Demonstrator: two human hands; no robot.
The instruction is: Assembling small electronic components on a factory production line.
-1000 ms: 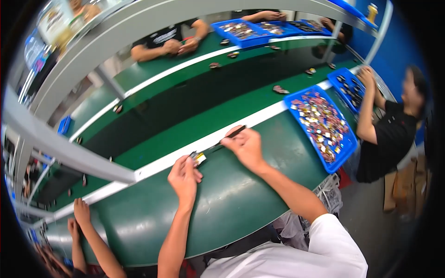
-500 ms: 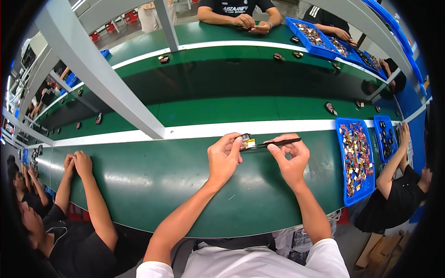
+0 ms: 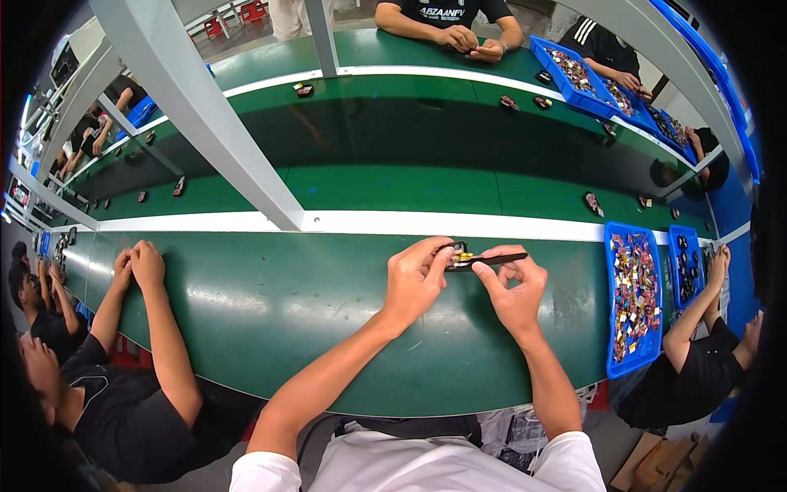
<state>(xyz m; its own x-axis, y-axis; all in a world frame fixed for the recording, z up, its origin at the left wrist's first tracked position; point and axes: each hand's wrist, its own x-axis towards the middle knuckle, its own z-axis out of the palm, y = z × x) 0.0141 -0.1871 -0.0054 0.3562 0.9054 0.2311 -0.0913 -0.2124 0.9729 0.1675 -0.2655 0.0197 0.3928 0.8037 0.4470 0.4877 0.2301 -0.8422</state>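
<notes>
Green bench [image 3: 270,353]: black tool [image 3: 507,258] at a small part [image 3: 462,257]

Nearest you, the small part sits above the bench, just short of the white rail [image 3: 369,224]. Your left hand [image 3: 415,283] pinches it between thumb and fingertips; your right hand [image 3: 516,289] grips the black tool, laid nearly level, with one end at the part. Whether the two touch cannot be told at this size.

Progress, as judged from this view: the part is off the bench, the tool is in hand, and work on the piece appears under way, not complete. Which details are finished cannot be read. To your right, the blue tray [image 3: 633,366] holds many loose pieces [image 3: 635,295], untouched by either hand.

Beside that tray stands a smaller tray [image 3: 687,302] of black pieces, near a co-worker's hand [image 3: 717,266]. At your left, well apart, another co-worker's hands [image 3: 146,266] are held together.

Past the rail, a green belt [image 3: 393,193] bears scattered parts [image 3: 592,203]. The grey post [image 3: 205,123] hides some of it, yet does not cross your hands. Farthest lie more blue trays [image 3: 584,100].
</notes>
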